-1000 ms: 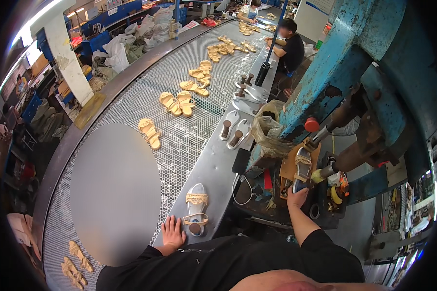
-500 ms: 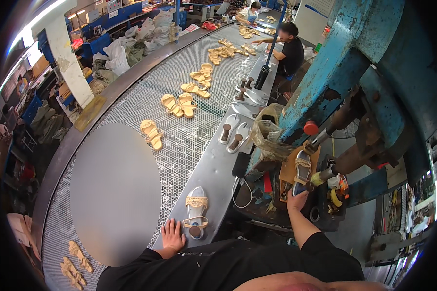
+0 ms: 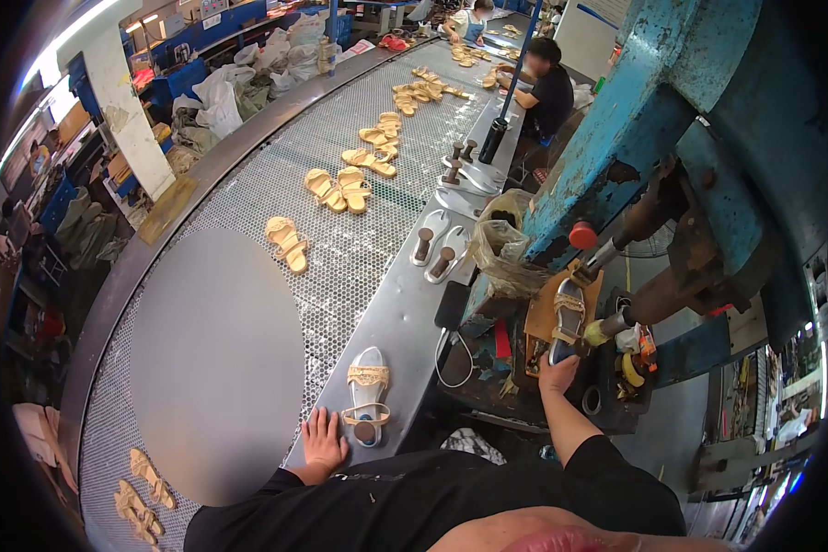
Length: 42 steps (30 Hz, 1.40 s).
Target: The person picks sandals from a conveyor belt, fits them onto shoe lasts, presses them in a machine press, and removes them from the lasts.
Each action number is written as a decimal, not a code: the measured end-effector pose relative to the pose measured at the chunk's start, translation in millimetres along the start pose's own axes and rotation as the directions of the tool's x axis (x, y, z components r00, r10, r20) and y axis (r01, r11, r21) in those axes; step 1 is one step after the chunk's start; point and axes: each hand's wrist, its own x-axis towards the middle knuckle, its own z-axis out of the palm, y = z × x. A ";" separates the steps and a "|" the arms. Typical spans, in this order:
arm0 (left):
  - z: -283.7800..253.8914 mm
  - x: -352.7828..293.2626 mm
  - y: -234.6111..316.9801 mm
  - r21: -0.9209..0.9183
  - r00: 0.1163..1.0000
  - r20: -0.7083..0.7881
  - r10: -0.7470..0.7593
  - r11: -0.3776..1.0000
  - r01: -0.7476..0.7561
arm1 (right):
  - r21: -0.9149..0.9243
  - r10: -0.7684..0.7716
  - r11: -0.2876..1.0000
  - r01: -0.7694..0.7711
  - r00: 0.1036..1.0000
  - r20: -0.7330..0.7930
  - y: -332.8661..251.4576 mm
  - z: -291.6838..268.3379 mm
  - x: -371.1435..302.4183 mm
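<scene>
- Gripping near end of sandal [image 3: 569, 311] at blue press [image 3: 607, 152]: R hand [image 3: 558, 372], fingers curled round it
- L hand [image 3: 323, 444] flat, fingers a bit apart, on bench [image 3: 405, 320] nr L edge; 2nd sandal [image 3: 367, 379] just beside

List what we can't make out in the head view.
All in the head view:
- Right hand: underside of its grip, hidden by the hand itself.
- Sandal it holds: underside, turned away.
- Perforated table: left part, blurred over in grey.
- Blue machine: top, cut off by the upper edge.
- Far sandals: strap details, too small.
</scene>
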 end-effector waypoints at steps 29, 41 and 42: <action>6.8 0.0 -3.8 0.031 1.000 0.017 -0.022 0.999 0.022 | 0.073 -0.005 0.997 0.002 0.999 0.035 -8.4 -3.7 0.7; 3.5 -3.0 -4.4 0.034 1.000 0.004 -0.011 0.999 0.011 | 0.037 -0.085 0.996 0.087 0.995 -0.051 2.7 2.5 -3.0; 3.5 -2.9 -4.3 0.036 1.000 0.002 -0.009 0.999 0.009 | 0.038 -0.083 0.996 0.085 0.995 -0.050 3.0 3.2 -3.6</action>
